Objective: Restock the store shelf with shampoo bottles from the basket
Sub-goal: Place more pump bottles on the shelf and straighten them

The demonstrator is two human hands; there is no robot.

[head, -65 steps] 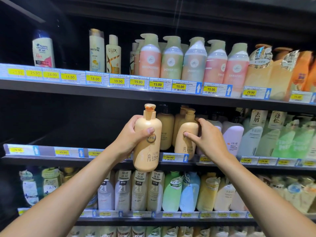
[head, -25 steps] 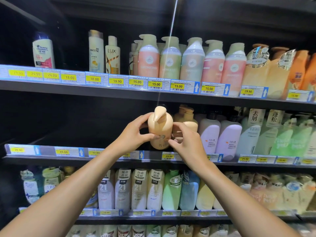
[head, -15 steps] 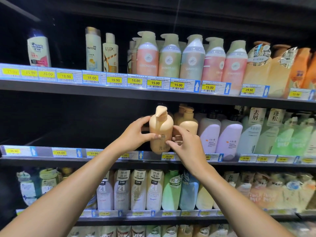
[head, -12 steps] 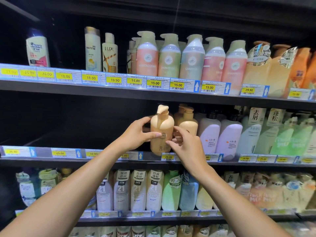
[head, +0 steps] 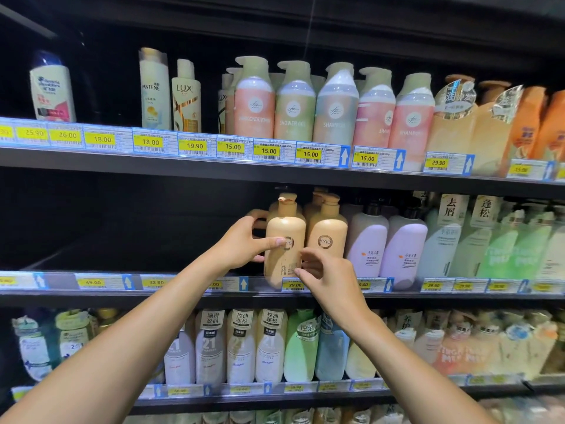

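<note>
Left hand (head: 241, 246) wraps the tan pump bottle (head: 284, 234) at mid-body, thumb across the front label and fingers round the back, while the right hand (head: 328, 280) sits half-curled at the bottle's lower front, contact not confirmable. Bottle stands upright directly above the 29.00 price tag (head: 295, 284) at the middle shelf (head: 183, 296) lip, just beside a matching bottle (head: 327, 237) up and right of the tag. Judgement: the two-handed hold serves to square the label forward and align the facing; basket not in view.
</note>
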